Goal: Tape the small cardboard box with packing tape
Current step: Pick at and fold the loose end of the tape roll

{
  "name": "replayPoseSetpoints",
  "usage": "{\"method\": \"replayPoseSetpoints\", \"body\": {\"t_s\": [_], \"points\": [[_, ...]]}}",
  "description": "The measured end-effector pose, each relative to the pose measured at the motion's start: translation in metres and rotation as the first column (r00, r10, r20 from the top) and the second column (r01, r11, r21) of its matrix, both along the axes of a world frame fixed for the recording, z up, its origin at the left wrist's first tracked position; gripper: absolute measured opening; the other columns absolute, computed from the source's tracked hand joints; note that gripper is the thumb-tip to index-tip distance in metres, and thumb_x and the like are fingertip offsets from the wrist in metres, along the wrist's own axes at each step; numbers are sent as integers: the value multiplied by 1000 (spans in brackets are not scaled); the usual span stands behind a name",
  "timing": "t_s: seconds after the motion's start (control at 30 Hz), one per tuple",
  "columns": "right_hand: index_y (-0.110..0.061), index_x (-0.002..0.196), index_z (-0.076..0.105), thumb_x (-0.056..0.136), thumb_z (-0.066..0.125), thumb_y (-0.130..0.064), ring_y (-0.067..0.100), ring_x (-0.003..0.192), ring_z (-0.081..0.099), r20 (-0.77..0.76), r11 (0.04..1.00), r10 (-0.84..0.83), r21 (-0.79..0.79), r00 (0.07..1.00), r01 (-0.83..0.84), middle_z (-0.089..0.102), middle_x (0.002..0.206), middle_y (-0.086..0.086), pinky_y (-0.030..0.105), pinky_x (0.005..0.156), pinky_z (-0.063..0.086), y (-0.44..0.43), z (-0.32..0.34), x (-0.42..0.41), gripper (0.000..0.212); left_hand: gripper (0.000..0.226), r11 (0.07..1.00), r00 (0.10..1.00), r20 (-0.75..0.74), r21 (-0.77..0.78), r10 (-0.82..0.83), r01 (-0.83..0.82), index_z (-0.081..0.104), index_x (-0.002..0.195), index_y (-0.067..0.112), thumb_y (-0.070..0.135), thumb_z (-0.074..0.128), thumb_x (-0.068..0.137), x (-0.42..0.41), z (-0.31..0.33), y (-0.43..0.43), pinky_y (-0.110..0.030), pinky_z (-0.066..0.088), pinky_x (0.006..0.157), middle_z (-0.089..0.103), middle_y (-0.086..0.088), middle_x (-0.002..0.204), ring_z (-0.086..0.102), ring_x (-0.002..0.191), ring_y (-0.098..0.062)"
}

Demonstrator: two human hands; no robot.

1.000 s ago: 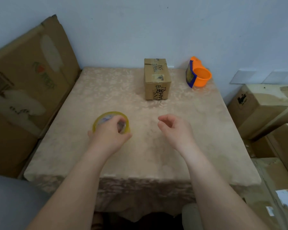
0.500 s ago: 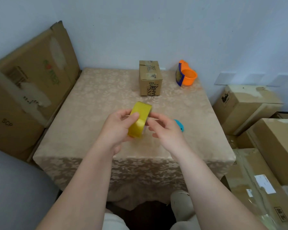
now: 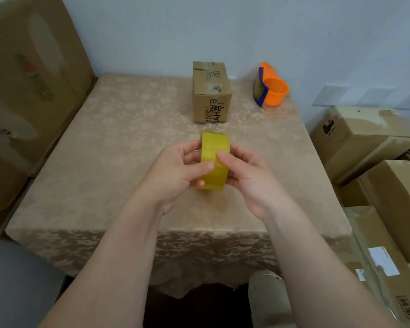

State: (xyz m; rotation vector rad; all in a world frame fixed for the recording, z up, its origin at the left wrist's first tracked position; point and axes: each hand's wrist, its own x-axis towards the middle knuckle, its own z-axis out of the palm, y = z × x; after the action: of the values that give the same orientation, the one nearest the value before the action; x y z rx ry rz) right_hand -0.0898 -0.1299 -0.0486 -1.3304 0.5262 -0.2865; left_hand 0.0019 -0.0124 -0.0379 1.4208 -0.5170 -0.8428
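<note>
One small box (image 3: 211, 92) stands near the far edge of the surface (image 3: 104, 147), untouched and carrying only old tape scraps. Nearer the middle, the yellow tape roll (image 3: 214, 159) is held upright above the cloth, the left hand (image 3: 178, 170) and right hand (image 3: 247, 172) closed on it, fingers (image 3: 225, 158) probably feeling for the loose end. No strip is pulled yet, so the taping itself is all left. An orange dispenser (image 3: 271, 87) sits by the far right corner.

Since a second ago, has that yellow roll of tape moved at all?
Yes. The tape roll lay flat on the table, left of the small cardboard box. Now both hands hold it upright, lifted, directly in front of that box.
</note>
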Motion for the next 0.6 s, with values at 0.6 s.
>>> {"method": "replayPoseSetpoints", "body": {"t_s": [0.6], "points": [[-10,97,63,87,61,-22,15,73,62,11,985,-1,175,1000,-1,67,82,5,29,67,49,16,1,-2,15,49,965,973,45,123,226,-230,65,98,-3,44,60,85,-10,-6,-1,-43,50,72,67,-27,91,61,76,-28]]}}
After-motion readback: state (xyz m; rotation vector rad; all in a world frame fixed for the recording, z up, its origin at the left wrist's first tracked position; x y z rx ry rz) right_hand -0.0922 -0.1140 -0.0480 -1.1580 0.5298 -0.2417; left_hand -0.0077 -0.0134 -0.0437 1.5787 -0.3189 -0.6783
